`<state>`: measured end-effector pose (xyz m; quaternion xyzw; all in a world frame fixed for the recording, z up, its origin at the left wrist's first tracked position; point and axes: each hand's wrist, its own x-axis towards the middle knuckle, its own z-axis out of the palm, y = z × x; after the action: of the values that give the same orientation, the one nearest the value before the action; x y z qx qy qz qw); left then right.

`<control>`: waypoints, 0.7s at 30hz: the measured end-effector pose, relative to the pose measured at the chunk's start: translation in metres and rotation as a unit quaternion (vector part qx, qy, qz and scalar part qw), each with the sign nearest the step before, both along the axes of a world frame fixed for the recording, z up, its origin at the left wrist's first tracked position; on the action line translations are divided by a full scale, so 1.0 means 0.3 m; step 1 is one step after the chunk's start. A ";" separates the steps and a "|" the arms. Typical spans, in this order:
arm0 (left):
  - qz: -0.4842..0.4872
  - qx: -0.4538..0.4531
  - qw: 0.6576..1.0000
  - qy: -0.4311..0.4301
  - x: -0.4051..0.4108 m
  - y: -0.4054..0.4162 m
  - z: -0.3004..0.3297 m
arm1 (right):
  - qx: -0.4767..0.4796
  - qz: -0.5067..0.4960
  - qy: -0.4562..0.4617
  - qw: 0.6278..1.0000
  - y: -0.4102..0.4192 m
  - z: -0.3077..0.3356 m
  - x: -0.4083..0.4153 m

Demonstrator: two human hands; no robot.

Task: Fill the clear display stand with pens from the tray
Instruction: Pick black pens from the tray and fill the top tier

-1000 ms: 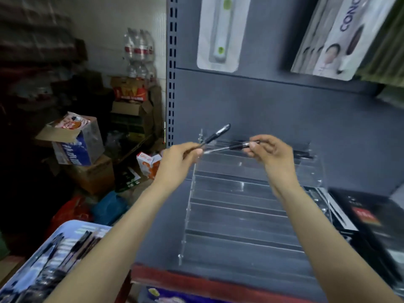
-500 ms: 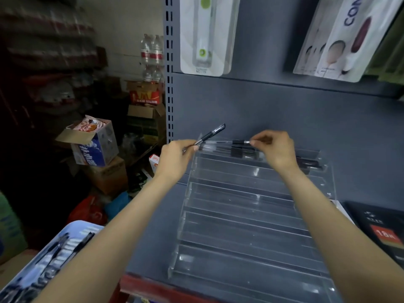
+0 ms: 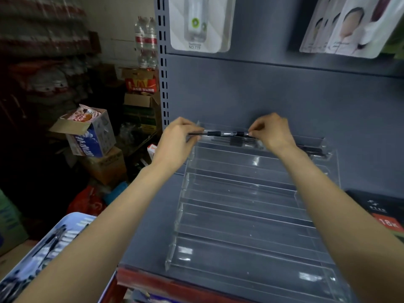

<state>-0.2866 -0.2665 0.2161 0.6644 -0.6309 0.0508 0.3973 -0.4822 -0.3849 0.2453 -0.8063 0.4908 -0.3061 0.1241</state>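
1. Grey painted metal forms the shelf [image 3: 150, 217] and the flat back panel behind it, with a slotted upright post [image 3: 162, 62] at its left edge and a worn red strip along the shelf's front lip.
2. To the left lies a dim storeroom: stacked cardboard boxes [image 3: 102, 165], an open blue and white carton [image 3: 91, 138], and shrink-wrapped water bottles [image 3: 145, 40] higher up.
3. The clear display stand [image 3: 251, 215] sits on the shelf, a glossy stepped stack of long shallow troughs rising toward the back panel.
4. Both hands are at its top tier. The left hand [image 3: 175, 145] pinches one end of a slim black pen [image 3: 220, 133], held level over that trough; the right hand [image 3: 271, 134] pinches the other end with curled fingers.
5. More dark pens lie in the top trough, beneath and to the right.
6. The tray [image 3: 72, 224], pale blue with rounded corners, sits low at left, well apart from the stand, dark pens blurred inside.
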 end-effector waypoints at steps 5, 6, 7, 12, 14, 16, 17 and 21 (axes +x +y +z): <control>-0.011 -0.005 1.000 -0.020 0.005 -0.024 -0.005 | 0.010 0.024 -0.090 0.996 0.028 0.005 0.000; -0.013 -0.007 1.000 -0.019 0.007 -0.027 -0.004 | 0.009 0.031 -0.126 0.991 0.040 0.005 -0.006; -0.017 -0.010 1.000 -0.016 0.006 -0.030 -0.002 | 0.012 0.045 -0.155 0.987 0.055 0.008 -0.012; -0.055 -0.015 0.998 0.026 -0.033 -0.041 0.030 | 0.032 0.144 -0.117 0.982 0.108 0.007 -0.014; -0.068 -0.010 0.997 0.042 -0.054 -0.046 0.037 | 0.021 0.151 -0.113 0.982 0.108 0.004 -0.016; -0.062 -0.011 0.996 0.057 -0.062 -0.049 0.035 | 0.010 0.131 -0.127 0.983 0.100 -0.001 -0.029; -0.048 -0.011 0.997 0.066 -0.057 -0.050 0.030 | 0.005 0.115 -0.135 0.984 0.093 -0.004 -0.041; 0.027 0.034 0.991 0.127 -0.005 -0.046 0.009 | -0.012 0.056 -0.147 0.987 0.061 -0.021 -0.090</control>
<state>-0.2881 -0.2804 0.2187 0.6958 -0.5581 -0.0450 0.4499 -0.5092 -0.3666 0.2390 -0.7799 0.4178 -0.4197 0.2024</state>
